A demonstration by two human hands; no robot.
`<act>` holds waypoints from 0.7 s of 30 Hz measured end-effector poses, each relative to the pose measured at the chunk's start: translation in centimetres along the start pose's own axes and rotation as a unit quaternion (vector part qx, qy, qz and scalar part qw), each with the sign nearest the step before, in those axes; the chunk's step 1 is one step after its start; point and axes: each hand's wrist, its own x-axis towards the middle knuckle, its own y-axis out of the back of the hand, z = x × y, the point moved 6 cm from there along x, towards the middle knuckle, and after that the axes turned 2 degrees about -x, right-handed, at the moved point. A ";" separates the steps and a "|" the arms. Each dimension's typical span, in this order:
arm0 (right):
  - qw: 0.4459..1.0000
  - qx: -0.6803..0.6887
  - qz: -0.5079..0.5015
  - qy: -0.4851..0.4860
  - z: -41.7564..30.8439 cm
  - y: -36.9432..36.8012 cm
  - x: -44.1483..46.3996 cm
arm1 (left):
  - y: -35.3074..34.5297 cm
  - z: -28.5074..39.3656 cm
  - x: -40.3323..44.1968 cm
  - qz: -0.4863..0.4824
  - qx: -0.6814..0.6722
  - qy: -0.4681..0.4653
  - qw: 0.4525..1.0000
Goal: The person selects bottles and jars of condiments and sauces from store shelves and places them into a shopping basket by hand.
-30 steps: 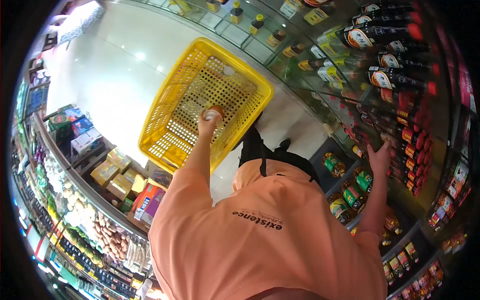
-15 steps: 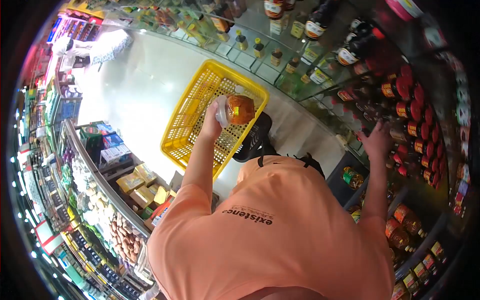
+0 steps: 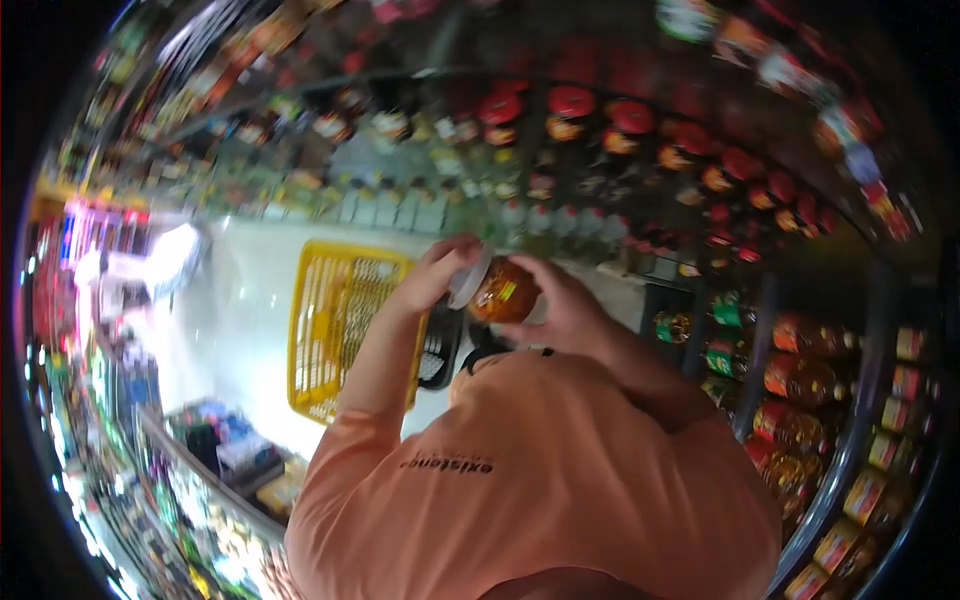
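While both arms bend inward in front of the wearer's orange shirt [image 3: 560,450], a round jar [image 3: 514,300] is held sideways between the two hands, just in front of the body. Its contents look orange-brown, and a small yellow label [image 3: 507,289] shows on its side. The left hand [image 3: 434,274] is closed on the pale lid [image 3: 470,281], its fingers curled over the top edge. The right hand [image 3: 570,302] holds the other end, its thumb and fingers parted around the rounded body (how firmly it grips, I cannot tell).

Just beside the left forearm, partly hidden behind it, is a yellow basket [image 3: 299,335] with holes in its walls, seen against the pale, shiny floor [image 3: 245,290]. The jar is outside the basket, to the right of it in this view. A dark shoe [image 3: 440,345] shows between the basket and the shirt.

Beyond the hands, shelves carry rows of containers with red lids [image 3: 630,116], too blurred for their labels to be read. To the right, near the right elbow, large bottles [image 3: 797,380] of golden-brown liquid lie in rows as seen from here. At the lower left, boxes [image 3: 245,450] sit well apart from the hands.
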 end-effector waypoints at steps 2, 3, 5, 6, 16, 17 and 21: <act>0.997 -0.059 0.043 0.007 0.0 2.7 -2.2 | -4.4 2.7 1.0 -0.015 0.021 0.000 1.000; 0.996 -0.068 0.058 -0.009 0.5 4.1 -3.4 | -6.7 4.5 1.1 -0.010 0.034 -0.017 0.999; 0.993 -0.071 0.086 -0.024 -0.5 7.3 -5.4 | -10.6 6.4 2.5 -0.073 0.094 -0.034 0.992; 0.988 -0.101 0.115 0.008 -0.7 8.8 -6.6 | -13.2 8.1 2.1 -0.055 0.083 -0.043 0.994; 0.863 0.004 0.460 0.208 -2.3 31.1 -19.3 | -25.5 8.2 3.0 -0.160 -0.091 -0.176 0.967; 0.843 -0.014 0.479 0.245 -3.5 33.8 -20.4 | -25.6 6.0 3.8 -0.168 -0.109 -0.153 0.968; 0.702 -0.162 0.615 0.321 -10.1 42.6 -23.1 | -24.1 -6.1 6.2 -0.079 -0.053 0.017 0.995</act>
